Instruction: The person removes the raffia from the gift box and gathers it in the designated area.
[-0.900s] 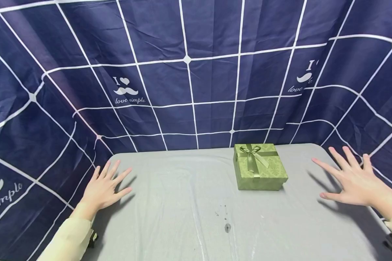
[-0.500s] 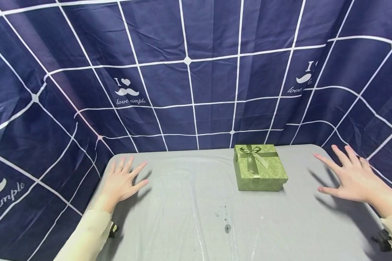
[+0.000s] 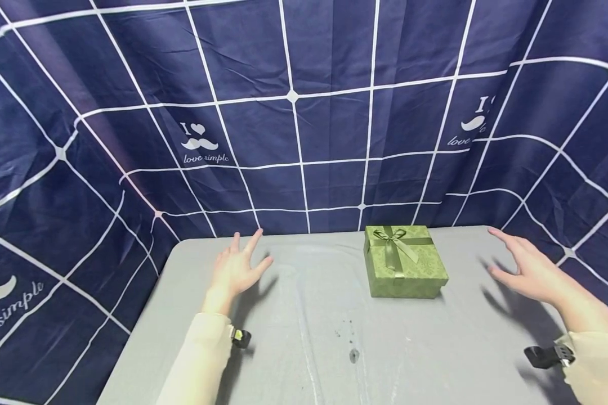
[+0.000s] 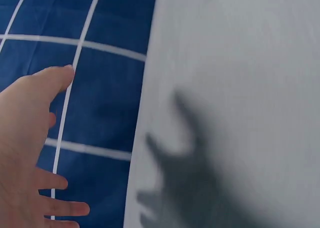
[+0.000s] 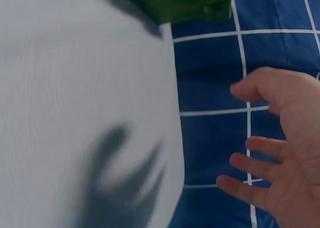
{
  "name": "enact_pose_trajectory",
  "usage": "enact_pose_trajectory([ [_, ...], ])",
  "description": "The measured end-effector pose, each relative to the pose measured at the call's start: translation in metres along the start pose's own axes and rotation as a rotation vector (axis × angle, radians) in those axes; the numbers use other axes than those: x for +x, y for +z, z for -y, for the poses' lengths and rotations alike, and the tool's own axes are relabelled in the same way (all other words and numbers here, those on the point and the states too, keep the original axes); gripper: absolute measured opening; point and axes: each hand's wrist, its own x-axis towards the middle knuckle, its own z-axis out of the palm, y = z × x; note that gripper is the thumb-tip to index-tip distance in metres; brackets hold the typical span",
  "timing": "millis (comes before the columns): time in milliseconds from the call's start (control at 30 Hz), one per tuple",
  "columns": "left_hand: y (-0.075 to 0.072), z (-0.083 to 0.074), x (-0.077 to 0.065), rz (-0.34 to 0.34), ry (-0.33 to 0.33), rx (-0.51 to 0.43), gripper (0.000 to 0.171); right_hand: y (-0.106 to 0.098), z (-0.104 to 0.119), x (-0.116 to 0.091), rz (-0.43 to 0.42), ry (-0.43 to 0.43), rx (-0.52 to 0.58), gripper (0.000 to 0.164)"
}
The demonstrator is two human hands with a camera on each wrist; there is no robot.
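Observation:
A square green gift box (image 3: 405, 270) with a ribbon bow (image 3: 392, 239) on its lid sits at the back right of the grey-covered table (image 3: 294, 337). To its left, my left hand (image 3: 233, 273) hovers over the table with fingers spread and nothing in them. My right hand (image 3: 534, 273) is held in the air to the right of the box, thumb and fingers apart, holding nothing. In the right wrist view, a corner of the gift box (image 5: 185, 2) shows at the top, away from the right hand (image 5: 290, 153). The left wrist view shows the left hand (image 4: 30, 153) above its shadow.
A dark blue curtain (image 3: 263, 135) with white grid lines rises behind the table and along both sides. Small dark spots (image 3: 353, 355) mark the cloth near the front middle. A black wrist device (image 3: 549, 355) hangs under the right sleeve.
My left hand has moved right, in toward the middle of the table. The right hand has turned more edge-on and its forearm has come inward. The gift box stays in place.

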Motion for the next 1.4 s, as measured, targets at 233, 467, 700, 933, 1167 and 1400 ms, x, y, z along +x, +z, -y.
enact_pose_trajectory([
  [233, 0.024, -0.046, 0.015, -0.12, -0.054, -0.26, 0.072, 0.019, 0.004, 0.001, -0.018, 0.186, 0.088, 0.066],
  [467, 0.049, -0.095, 0.028, -0.223, -0.172, -0.546, 0.067, 0.034, 0.017, -0.001, -0.048, 0.403, 0.315, 0.058],
  [700, 0.069, -0.148, 0.034, -0.182, -0.209, -0.721, 0.082, 0.05, 0.036, 0.003, -0.104, 0.534, 0.569, 0.057],
  [933, 0.08, -0.192, 0.031, -0.092, -0.247, -0.819, 0.087, 0.064, 0.06, 0.01, -0.165, 0.596, 0.8, 0.029],
  [1167, 0.089, -0.221, 0.028, -0.016, -0.244, -0.944, 0.083, 0.078, 0.076, 0.015, -0.193, 0.585, 0.984, 0.032],
  [1400, 0.097, -0.24, 0.019, 0.095, -0.253, -0.982, 0.079, 0.088, 0.084, 0.01, -0.089, 0.603, 0.808, 0.052],
])
